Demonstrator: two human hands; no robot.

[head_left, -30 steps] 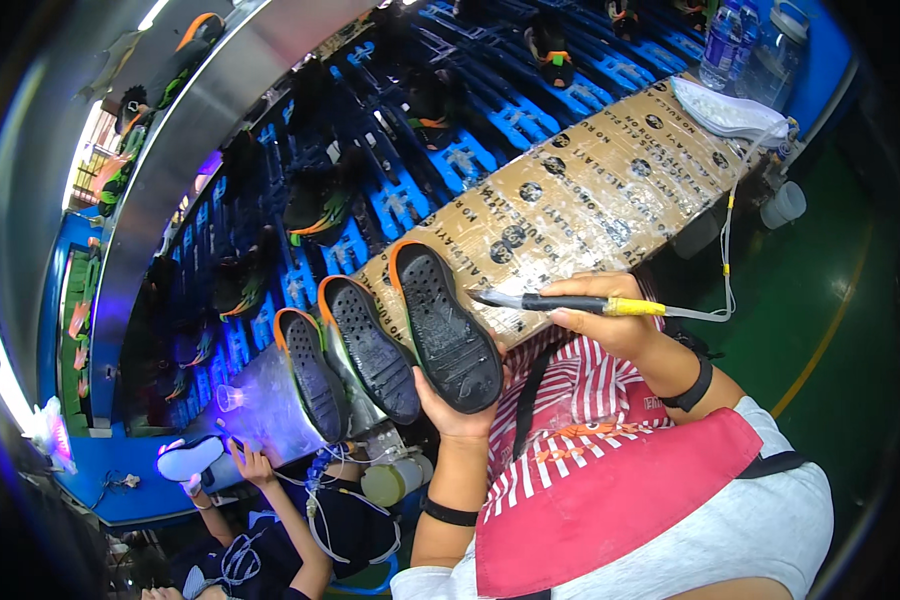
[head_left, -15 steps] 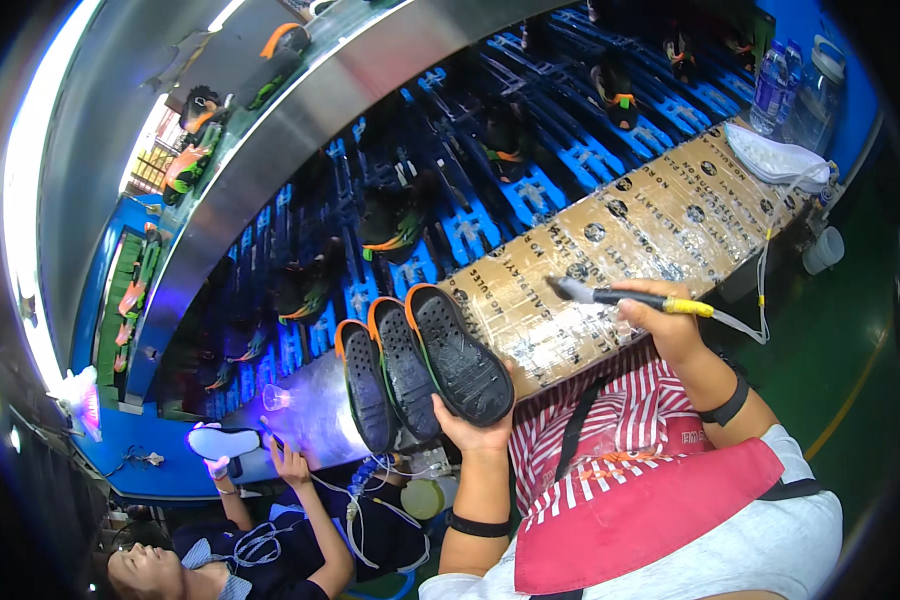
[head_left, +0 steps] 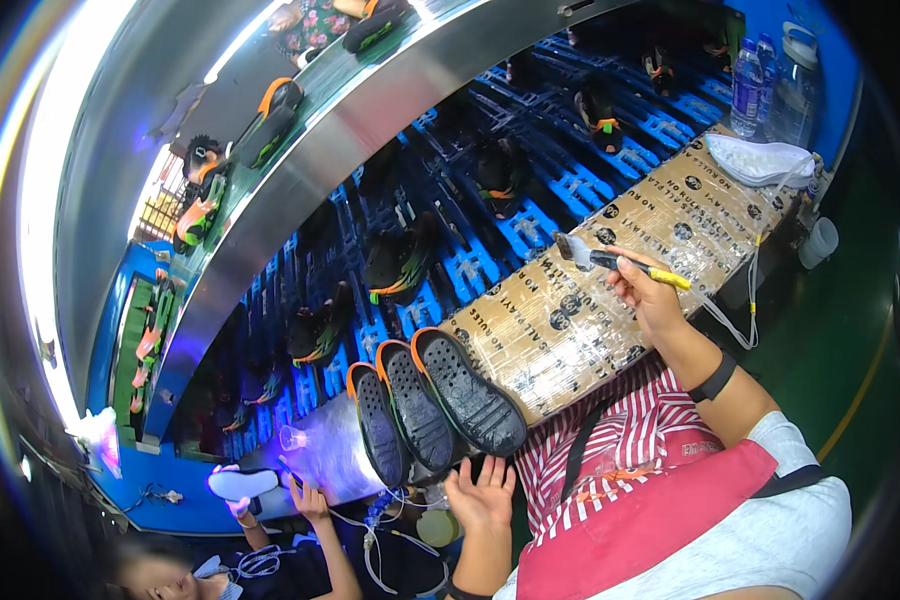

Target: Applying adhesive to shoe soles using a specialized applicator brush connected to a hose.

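My right hand (head_left: 644,295) grips a flat brush (head_left: 602,259) with a black handle, yellow tape and a thin white tube trailing from its end. The bristles hang above the cardboard-covered bench. My left hand (head_left: 483,500) is palm up with its fingers stretched out, just below the toe of a dark clog (head_left: 470,396). It holds nothing; whether a fingertip touches the clog I cannot tell. Left of that clog lie a second clog (head_left: 420,415) and a third clog (head_left: 378,428), side by side. All three have orange rims at the heel and wet-looking, perforated insides.
Printed cardboard under clear film (head_left: 610,270) covers the bench. A rack with blue holders (head_left: 530,230) carries several shoes behind it. White soles (head_left: 760,162) and bottles (head_left: 745,90) stand far right. At left a co-worker's hand (head_left: 308,498) works near a pale sole (head_left: 242,484).
My left hand has let go of the rightmost clog and drawn back toward me; the clog now lies beside the others. The brush has swung up and away from me. The view has shifted slightly.
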